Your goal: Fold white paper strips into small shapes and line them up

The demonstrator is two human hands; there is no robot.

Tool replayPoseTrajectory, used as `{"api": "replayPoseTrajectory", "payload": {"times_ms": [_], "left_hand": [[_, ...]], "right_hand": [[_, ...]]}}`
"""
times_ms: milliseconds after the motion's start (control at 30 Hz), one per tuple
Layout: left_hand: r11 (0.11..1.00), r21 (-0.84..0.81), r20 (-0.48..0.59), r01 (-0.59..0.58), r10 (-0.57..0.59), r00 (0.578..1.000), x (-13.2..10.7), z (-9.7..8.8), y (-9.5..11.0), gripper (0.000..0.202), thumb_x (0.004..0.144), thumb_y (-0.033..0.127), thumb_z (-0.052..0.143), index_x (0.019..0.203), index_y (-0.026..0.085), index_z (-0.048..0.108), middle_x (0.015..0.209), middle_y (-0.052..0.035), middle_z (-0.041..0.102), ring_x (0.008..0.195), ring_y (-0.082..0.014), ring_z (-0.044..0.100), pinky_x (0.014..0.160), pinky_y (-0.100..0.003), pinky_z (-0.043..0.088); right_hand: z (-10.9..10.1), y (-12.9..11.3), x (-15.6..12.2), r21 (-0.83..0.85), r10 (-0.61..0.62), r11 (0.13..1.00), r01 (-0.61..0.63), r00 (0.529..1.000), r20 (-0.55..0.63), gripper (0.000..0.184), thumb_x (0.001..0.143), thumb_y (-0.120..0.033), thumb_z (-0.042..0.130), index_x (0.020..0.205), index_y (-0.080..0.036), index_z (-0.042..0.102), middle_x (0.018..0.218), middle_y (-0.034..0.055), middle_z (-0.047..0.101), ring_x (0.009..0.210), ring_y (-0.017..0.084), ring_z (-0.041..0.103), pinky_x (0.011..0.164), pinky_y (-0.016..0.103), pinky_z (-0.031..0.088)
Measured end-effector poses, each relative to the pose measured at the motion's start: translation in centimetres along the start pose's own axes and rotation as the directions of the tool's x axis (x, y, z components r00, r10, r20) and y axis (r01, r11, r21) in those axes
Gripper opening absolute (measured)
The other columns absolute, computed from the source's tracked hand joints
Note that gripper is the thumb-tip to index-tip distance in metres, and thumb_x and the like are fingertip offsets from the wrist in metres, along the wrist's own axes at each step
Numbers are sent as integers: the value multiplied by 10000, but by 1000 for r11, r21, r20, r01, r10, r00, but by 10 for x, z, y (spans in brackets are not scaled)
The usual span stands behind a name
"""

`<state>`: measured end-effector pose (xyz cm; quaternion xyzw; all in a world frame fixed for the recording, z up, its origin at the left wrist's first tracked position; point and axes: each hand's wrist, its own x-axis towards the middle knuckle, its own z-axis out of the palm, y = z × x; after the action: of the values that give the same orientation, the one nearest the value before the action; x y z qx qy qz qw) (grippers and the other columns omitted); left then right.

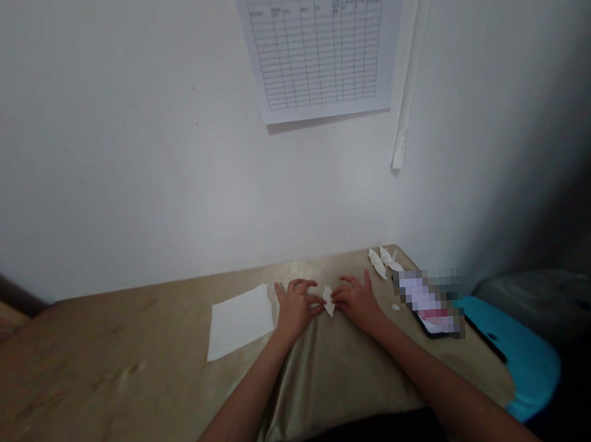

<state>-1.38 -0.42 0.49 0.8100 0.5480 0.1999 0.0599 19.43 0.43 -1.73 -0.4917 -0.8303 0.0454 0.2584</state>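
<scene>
A small folded piece of white paper (pixel 329 301), pointed at its far and near ends, sits between my two hands at the middle of the table. My left hand (pixel 297 307) pinches its left side with thumb and fingertip, the other fingers curled above. From the right, my right hand (pixel 359 302) holds the opposite side between its fingertips, index finger raised. Left of my left hand lies a flat sheet of white paper (pixel 241 321). Several similar folded paper pieces (pixel 377 263) rest at the far right corner.
A phone (pixel 425 303), its screen blurred out, lies on the brown-covered table (pixel 134 364) at right. A tiny paper scrap (pixel 395 307) is near it. Beyond the right edge stands a turquoise stool or chair (pixel 528 347). A printed table sheet (pixel 322 52) hangs on the wall.
</scene>
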Motion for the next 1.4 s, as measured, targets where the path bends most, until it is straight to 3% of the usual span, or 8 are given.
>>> {"api": "replayPoseTrajectory", "payload": {"times_ms": [267,400,600,700,833,1000,1167,1400], "left_hand": [[999,-25,-48,32,-33,998,-1,5,-6,91,758,385,822,842,409,795,1337,41,638,1323,-331,421,1099,-791,-108],[998,-51,-15,40,-41,999,-3,6,-11,95,780,422,796,874,409,796,1375,32,617,1337,-324,409,1119,-778,-66],[992,-120,67,35,-27,997,-1,2,-17,115,807,462,759,905,411,792,1429,23,573,1359,-322,402,1119,-776,34],[990,-139,79,27,-16,997,1,2,-20,134,847,483,709,893,390,794,1440,21,568,1360,-314,406,1118,-770,39],[988,-141,59,64,-56,997,2,5,-18,250,890,529,633,840,344,795,1416,14,588,1350,-310,421,1122,-764,22],[986,-130,53,104,-97,994,5,8,-14,145,823,477,736,792,345,786,1386,29,605,1344,-314,426,1123,-758,11],[981,-149,42,125,-120,992,5,10,-11,109,795,453,767,876,380,773,1369,28,600,1327,-306,446,1126,-753,36],[977,-140,21,158,-157,987,4,14,-10,183,789,452,772,962,393,762,1360,13,592,1318,-304,463,1131,-749,50]], "right_hand": [[0,0,-1,65,16,998,-14,999,-31,181,894,-234,628,866,-332,778,1016,5,782,1285,300,542,1133,746,-68],[-1,-2,-4,110,39,993,-38,999,-5,175,900,-234,622,884,-312,777,1075,13,771,1289,297,536,1134,742,-39],[-7,3,-6,290,86,951,-108,992,90,183,910,-299,595,898,-308,777,1149,23,746,1289,278,529,1142,687,94],[-7,5,-4,344,104,930,-132,990,99,211,925,-346,567,927,-313,776,1129,19,751,1285,272,527,1146,661,88],[1,4,-1,340,148,925,-170,985,90,181,899,-354,608,874,-290,775,1104,25,753,1277,279,522,1143,643,87],[8,7,0,292,146,944,-152,988,42,74,813,-307,713,840,-259,762,1122,42,724,1208,270,547,1135,559,205],[12,9,-2,230,187,958,-173,982,-38,302,756,-287,778,1048,-215,742,1184,97,673,1205,281,514,1084,451,346],[12,6,-3,226,153,963,-146,988,-18,335,770,-335,783,1089,-237,750,1241,106,642,1266,296,460,1118,473,324]]}}
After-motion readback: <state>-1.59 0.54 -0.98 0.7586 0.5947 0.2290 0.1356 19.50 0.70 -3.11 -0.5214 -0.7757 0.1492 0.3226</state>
